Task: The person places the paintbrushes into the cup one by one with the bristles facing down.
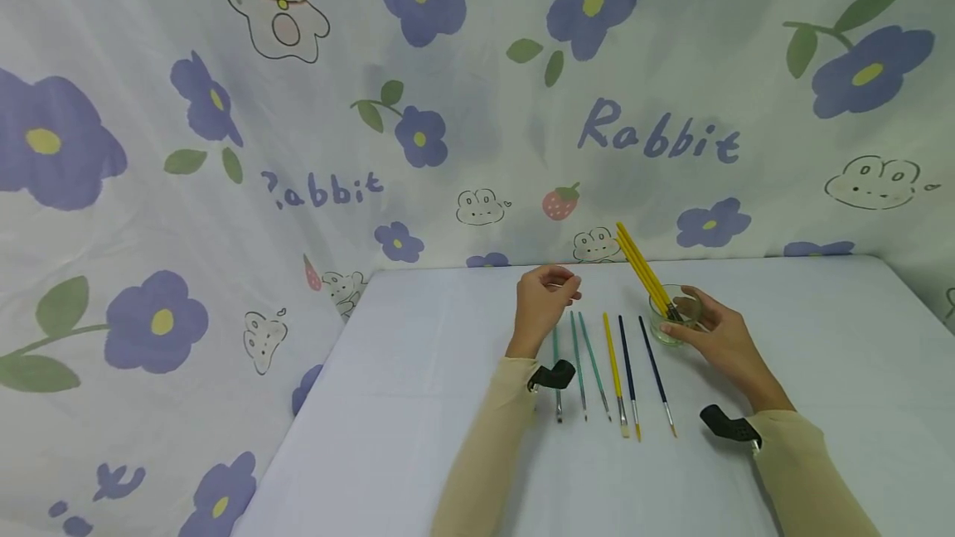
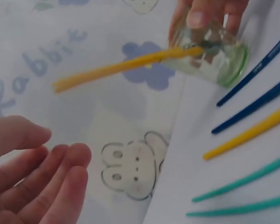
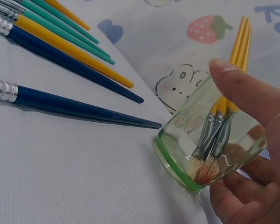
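Note:
My right hand grips a clear glass cup with a green-tinted base, thumb on one side and fingers on the other. Several yellow-handled paintbrushes lean inside it, bristles down. In the right wrist view the cup is tilted. My left hand, fingers loosely bent and holding nothing, hovers above the far ends of the teal paintbrushes. Right of those lie a yellow paintbrush and two dark blue paintbrushes, handles pointing away. The left forearm partly hides the leftmost brushes.
A white-covered table lies under the brushes. Behind it hangs a curtain printed with flowers and rabbits, close to the table's far edge. Another yellow paintbrush shows beyond the teal ones in the right wrist view.

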`<state>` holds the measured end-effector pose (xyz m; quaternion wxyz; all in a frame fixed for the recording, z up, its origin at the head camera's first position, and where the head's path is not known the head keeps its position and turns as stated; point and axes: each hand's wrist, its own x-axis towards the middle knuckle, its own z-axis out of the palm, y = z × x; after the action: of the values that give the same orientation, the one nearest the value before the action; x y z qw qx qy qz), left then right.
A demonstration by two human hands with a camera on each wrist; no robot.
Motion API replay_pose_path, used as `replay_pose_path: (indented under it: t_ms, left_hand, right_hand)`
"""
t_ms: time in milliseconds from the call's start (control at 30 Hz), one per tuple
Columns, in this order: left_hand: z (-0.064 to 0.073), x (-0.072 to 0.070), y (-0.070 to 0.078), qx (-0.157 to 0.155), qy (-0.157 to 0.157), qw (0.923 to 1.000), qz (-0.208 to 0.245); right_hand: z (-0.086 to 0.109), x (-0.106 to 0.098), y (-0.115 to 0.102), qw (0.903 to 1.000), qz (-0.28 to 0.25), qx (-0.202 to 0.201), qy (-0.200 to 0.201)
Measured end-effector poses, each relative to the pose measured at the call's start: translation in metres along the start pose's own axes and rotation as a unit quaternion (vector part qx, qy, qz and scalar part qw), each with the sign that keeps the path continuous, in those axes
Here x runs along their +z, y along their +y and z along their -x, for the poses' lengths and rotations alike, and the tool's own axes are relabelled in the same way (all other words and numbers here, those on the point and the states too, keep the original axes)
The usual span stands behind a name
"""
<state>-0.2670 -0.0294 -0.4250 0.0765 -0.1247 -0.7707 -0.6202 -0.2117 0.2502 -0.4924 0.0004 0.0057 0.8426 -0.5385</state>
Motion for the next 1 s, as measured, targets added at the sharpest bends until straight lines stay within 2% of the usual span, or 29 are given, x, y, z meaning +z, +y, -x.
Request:
replay_pose_path:
  t_ms: [233, 400, 567, 667, 867, 1000]
  left_hand:
    - [0.009, -0.033, -0.011, -0.042, 0.025, 0.9981, -0.039]
    - [0.018, -0.047, -0.019, -0.074, 0.034, 0.9944, -0.068]
    - [0.022, -0.055, -0.028, -0.108, 0.032, 0.9872, -0.112]
    - [0.022, -0.059, -0.032, -0.116, 0.035, 0.9825, -0.142]
    - [0.021, -0.062, -0.04, -0.143, 0.026, 0.9742, -0.172]
    - [0.021, -0.063, -0.043, -0.168, 0.018, 0.9662, -0.195]
  right_hand:
    - [0.0, 0.0, -0.001, 1.0, 0.001, 0.004, 0.002]
    - [-0.001, 0.0, 0.0, 1.0, 0.007, 0.006, 0.003]
    - [-0.002, 0.001, 0.0, 1.0, 0.007, 0.003, 0.004]
    - [-0.001, 0.001, 0.001, 1.0, 0.006, 0.003, 0.002]
    - [0.0, 0.001, 0.002, 0.9999, 0.014, -0.004, 0.001]
    - [-0.001, 0.0, 0.001, 0.9998, 0.018, 0.0, 0.003]
